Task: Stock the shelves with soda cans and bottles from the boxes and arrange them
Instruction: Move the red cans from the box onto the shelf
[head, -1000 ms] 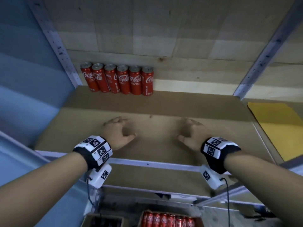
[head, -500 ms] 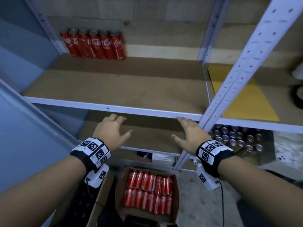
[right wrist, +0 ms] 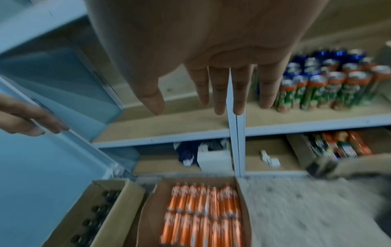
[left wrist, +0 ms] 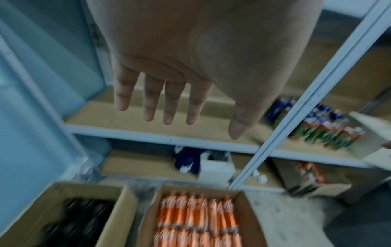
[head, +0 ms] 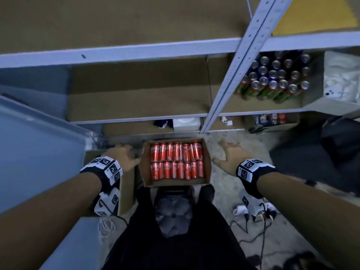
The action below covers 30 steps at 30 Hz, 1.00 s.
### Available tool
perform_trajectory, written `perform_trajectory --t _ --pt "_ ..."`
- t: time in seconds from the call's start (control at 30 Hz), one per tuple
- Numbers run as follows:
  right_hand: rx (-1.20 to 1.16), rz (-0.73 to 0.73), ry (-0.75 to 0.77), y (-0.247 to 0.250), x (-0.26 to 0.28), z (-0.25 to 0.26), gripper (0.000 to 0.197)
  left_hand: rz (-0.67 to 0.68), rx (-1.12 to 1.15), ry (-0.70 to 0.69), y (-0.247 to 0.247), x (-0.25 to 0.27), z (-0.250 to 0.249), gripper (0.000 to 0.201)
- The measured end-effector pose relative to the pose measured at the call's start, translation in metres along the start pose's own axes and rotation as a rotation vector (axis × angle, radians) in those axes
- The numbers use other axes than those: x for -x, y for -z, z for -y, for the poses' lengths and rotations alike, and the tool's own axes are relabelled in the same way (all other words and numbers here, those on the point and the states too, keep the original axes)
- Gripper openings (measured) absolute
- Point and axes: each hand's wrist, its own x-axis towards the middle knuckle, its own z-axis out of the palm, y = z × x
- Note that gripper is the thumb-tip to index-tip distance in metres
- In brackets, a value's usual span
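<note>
A cardboard box (head: 144, 168) on the floor holds two rows of red soda cans (head: 176, 161) lying flat; both wrist views show them (left wrist: 196, 220) (right wrist: 203, 215) below the hands. My left hand (head: 124, 155) hovers at the box's left side, my right hand (head: 228, 152) at its right side. Both hands are empty with straight fingers (left wrist: 148, 98) (right wrist: 220, 93) spread above the box. A second box (left wrist: 110, 215) of dark bottles (right wrist: 95, 215) stands to the left.
Grey metal shelving (head: 124, 52) with brown boards rises in front, split by an upright post (head: 231, 78). Green and blue cans (head: 272, 82) stand on the right lower shelf. A white container (head: 186, 124) sits on the bottom shelf. Cables (head: 251, 221) lie on the floor at right.
My view has dropped from the upper shelf with its row of red cans to the floor. Both hands have come down off the shelf board to either side of the can box.
</note>
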Motion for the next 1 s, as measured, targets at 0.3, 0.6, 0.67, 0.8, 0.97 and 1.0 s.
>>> perform_trajectory --t 0.3,0.6,0.67,0.8,0.97,1.0 --pt "-0.025 0.237 -0.105 -0.086 -0.047 0.023 0.073 0.252 0.057 0.088 -0.099 -0.067 0.046 0.066" --pt "-0.02 0.379 -0.129 -0.208 -0.153 0.017 0.052 0.317 0.164 0.011 -0.201 -0.169 0.053 0.02" --pt "0.008 0.411 -0.118 -0.236 -0.18 0.012 0.051 0.316 0.144 -0.032 -0.219 -0.199 0.051 0.016" --pt "-0.015 0.432 -0.083 -0.284 -0.234 0.0 0.035 0.332 0.111 -0.042 -0.255 -0.26 0.042 0.035" --pt "0.004 0.47 -0.1 -0.336 -0.304 -0.013 0.051 0.328 0.158 -0.035 -0.32 -0.343 0.043 0.047" --pt "0.001 0.475 -0.111 -0.345 -0.316 -0.015 0.054 0.333 0.17 -0.03 -0.33 -0.358 0.043 0.049"
